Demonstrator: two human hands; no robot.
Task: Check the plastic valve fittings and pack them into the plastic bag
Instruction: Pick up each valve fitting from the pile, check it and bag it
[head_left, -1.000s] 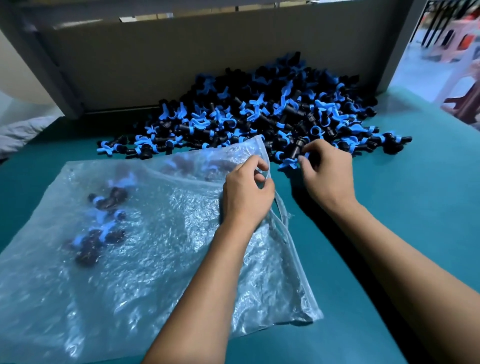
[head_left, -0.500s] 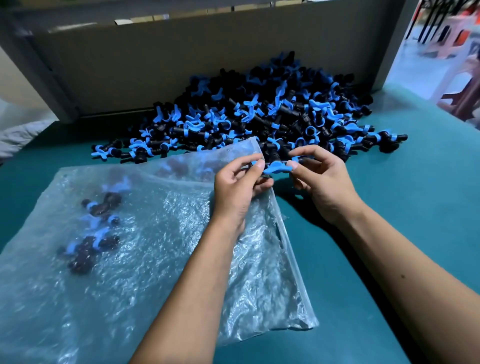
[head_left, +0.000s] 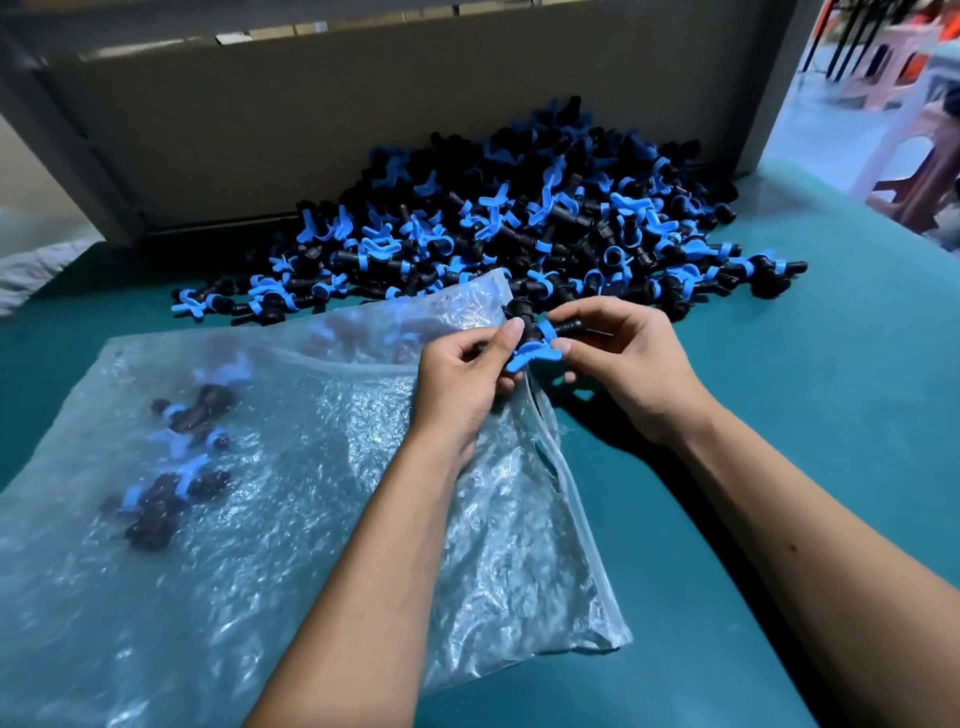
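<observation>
A black valve fitting with a blue handle (head_left: 540, 340) is held between both hands just above the bag's open edge. My left hand (head_left: 465, 382) pinches its left side, my right hand (head_left: 628, 364) pinches the blue handle and right side. The clear plastic bag (head_left: 311, 493) lies flat on the teal table with several fittings (head_left: 176, 467) inside at its left. A big pile of black and blue fittings (head_left: 519, 223) lies behind the hands.
A grey cardboard wall (head_left: 311, 130) stands behind the pile. The teal table (head_left: 831, 389) stretches to the right and front. Plastic stools (head_left: 930, 156) stand beyond the table's far right corner.
My right hand picked one fitting from the pile's front edge and brought it toward me. My left hand left the bag's edge and took hold of the fitting too.
</observation>
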